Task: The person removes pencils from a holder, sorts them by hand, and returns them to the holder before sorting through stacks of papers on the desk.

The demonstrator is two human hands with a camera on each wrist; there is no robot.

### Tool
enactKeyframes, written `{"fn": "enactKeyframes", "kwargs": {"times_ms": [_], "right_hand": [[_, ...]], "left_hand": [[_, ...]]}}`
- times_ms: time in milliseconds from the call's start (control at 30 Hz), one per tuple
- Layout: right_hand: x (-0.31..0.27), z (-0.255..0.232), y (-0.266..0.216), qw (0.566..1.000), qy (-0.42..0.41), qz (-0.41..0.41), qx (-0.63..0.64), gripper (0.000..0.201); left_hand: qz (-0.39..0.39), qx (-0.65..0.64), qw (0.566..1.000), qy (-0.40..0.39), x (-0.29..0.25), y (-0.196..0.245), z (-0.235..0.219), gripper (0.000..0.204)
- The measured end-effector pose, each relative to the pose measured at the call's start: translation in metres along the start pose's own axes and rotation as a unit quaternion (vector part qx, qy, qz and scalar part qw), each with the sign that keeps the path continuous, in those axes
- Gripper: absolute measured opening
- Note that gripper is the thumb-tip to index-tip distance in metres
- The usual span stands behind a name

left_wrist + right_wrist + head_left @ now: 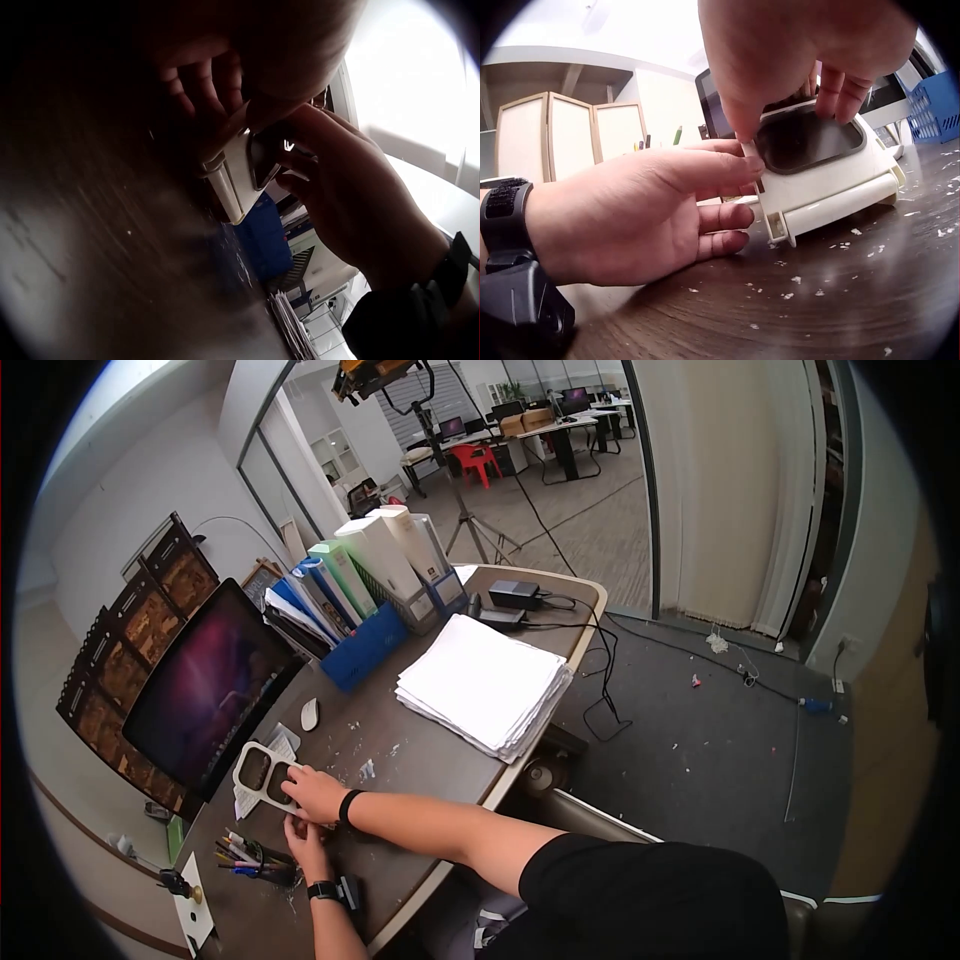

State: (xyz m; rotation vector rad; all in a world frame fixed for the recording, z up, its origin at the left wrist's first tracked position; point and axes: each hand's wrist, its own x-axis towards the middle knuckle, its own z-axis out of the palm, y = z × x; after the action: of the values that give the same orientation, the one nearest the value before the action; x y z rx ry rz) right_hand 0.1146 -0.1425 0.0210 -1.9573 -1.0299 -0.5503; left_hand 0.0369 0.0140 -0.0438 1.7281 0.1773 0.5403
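Observation:
A white plastic frame with two dark rounded windows is tilted up over the dark desk, in front of the monitor. My left hand pinches its near side; in the right wrist view the left thumb lies on the edge and the other fingers curl underneath. My right hand grips the same frame from above, thumb at the corner and fingertips over the dark window. A rounded bar runs along the frame's lower edge. The left wrist view is dark, showing the frame between both hands.
Pale scraps litter the desk. A pen holder stands close to my left hand. Farther along are a white mouse, a tall paper stack, a blue file holder and black adapters. The monitor stands at the back.

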Motion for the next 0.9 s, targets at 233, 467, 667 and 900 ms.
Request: {"fn": "enactKeyframes", "kwargs": {"times_ms": [233,467,667,900], "right_hand": [[-0.004,-0.012,-0.026,0.999,-0.044,0.012,-0.027,0.045],[-0.019,-0.03,-0.052,0.988,0.023,-0.029,-0.15,0.044],[-0.025,-0.033,-0.054,0.987,-0.01,-0.026,-0.158,0.045],[-0.017,-0.018,-0.047,0.981,-0.065,-0.116,-0.142,0.038]], "left_hand": [[-0.003,-0.04,0.999,-0.029,-0.024,0.017,-0.005,0.047],[0.025,-0.015,1.0,0.003,-0.05,0.033,-0.003,0.049],[0.041,0.002,0.999,0.009,-0.057,0.04,0.0,0.043],[0.067,-0.016,0.997,0.022,-0.052,0.028,0.001,0.031]]}}
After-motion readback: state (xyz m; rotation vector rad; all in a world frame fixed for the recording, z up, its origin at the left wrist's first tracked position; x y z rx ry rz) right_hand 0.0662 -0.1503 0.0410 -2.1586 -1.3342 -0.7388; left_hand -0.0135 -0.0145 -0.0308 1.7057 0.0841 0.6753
